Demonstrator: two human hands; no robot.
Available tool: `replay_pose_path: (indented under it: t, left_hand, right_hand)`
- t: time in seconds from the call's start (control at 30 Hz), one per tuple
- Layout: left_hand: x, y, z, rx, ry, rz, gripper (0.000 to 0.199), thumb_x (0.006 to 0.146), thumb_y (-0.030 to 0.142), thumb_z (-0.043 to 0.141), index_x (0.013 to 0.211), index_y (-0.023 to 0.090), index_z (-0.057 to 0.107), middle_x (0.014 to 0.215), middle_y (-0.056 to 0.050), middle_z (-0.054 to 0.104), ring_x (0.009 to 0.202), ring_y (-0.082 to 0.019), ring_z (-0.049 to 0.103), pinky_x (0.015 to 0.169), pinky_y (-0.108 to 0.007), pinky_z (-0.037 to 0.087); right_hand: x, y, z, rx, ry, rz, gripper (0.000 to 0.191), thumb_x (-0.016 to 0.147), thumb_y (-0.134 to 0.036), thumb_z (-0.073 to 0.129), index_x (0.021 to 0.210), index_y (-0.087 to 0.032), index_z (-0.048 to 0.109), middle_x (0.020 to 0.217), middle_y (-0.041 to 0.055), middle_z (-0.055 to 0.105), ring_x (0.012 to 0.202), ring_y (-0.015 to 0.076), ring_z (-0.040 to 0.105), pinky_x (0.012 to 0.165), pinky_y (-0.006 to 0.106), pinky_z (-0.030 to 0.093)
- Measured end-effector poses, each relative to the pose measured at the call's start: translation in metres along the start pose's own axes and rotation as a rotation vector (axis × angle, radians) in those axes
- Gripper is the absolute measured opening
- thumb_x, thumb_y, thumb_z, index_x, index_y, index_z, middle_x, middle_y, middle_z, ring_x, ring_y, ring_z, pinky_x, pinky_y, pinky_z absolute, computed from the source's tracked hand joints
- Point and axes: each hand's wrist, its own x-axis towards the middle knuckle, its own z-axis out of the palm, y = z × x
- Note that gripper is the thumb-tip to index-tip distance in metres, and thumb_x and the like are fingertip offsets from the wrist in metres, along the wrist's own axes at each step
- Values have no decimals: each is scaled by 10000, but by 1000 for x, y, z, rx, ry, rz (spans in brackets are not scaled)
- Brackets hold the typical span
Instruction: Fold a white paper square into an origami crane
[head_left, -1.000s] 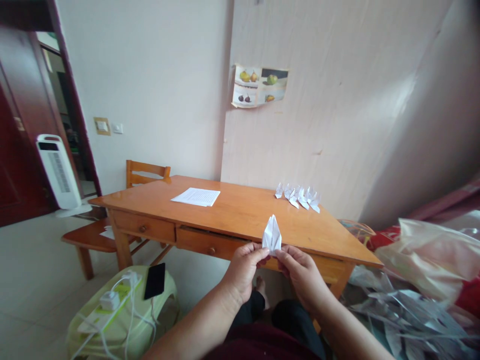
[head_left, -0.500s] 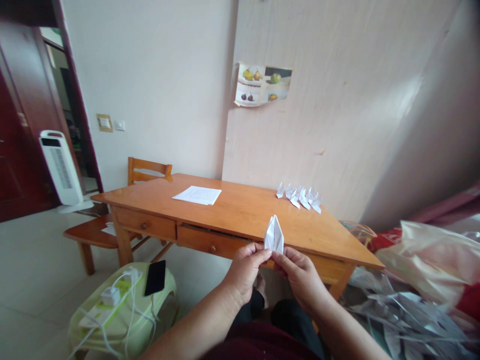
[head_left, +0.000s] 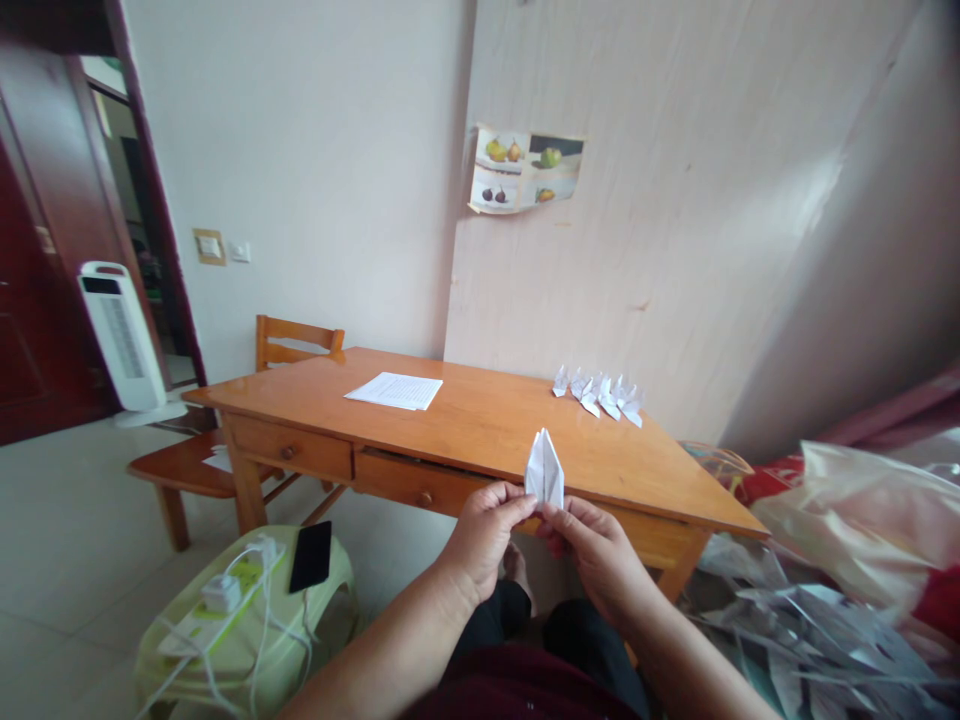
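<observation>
A small piece of folded white paper (head_left: 544,472) stands upright between my hands, its pointed end up and a crease down its middle. My left hand (head_left: 491,525) pinches its lower left edge between thumb and fingers. At the lower right, my right hand (head_left: 589,540) grips it the same way, thumb pressed on the front. Both hands are just off the front edge of the wooden table (head_left: 480,425). Some fingertips are hidden behind the paper. Several folded paper pieces (head_left: 600,393) stand grouped at the table's back right.
A stack of printed sheets (head_left: 395,390) lies on the table's left half. At lower left, a green stool (head_left: 330,570) bears a power strip, cables and a black phone (head_left: 310,556). Bags (head_left: 870,530) and a heap of paper (head_left: 817,640) fill the lower right.
Both hands and the folded paper have shifted very slightly left. The grip on the paper stays much the same, and the table items have not moved.
</observation>
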Motion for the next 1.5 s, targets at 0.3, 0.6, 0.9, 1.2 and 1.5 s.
replay_pose_path:
  t: [0.3, 0.6, 0.9, 1.2, 1.5]
  left_hand:
    - [1, -2, 0, 30, -33, -13, 205, 712, 346, 796, 718, 154, 724, 691, -38, 667, 684, -158, 552, 717, -283, 397]
    - [2, -7, -1, 59, -49, -1, 314, 763, 451, 776, 799, 140, 755, 763, -74, 704, 754, -183, 589, 759, -302, 418]
    - [5, -5, -3, 115, -55, 66, 262, 834, 400, 709, 778, 144, 702, 745, -62, 690, 739, -185, 590, 753, -304, 431]
    - [3, -5, -3, 109, -83, 64, 276, 863, 409, 679, 804, 140, 687, 798, -78, 706, 791, -201, 609, 814, -326, 441]
    - [2, -6, -3, 139, -95, 68, 308, 865, 441, 676, 802, 139, 679, 797, -71, 703, 791, -198, 603, 811, -318, 441]
  right_hand:
    - [1, 0, 1, -65, 26, -62, 360, 777, -537, 758, 736, -182, 711, 638, 13, 609, 584, 136, 447, 567, 271, 333]
    - [0, -4, 2, -24, 65, -74, 327, 781, -499, 761, 711, -188, 691, 614, -11, 577, 570, 122, 409, 555, 262, 304]
    - [1, -5, 2, -69, 19, -35, 357, 821, -535, 723, 739, -187, 724, 663, 29, 641, 575, 127, 468, 548, 258, 349]
    - [2, -8, 3, -110, 47, -102, 462, 851, -610, 647, 737, -166, 702, 627, 27, 629, 566, 134, 494, 552, 261, 370]
    - [3, -2, 4, -137, 66, -104, 480, 855, -618, 630, 731, -156, 672, 610, 13, 617, 542, 116, 486, 526, 240, 357]
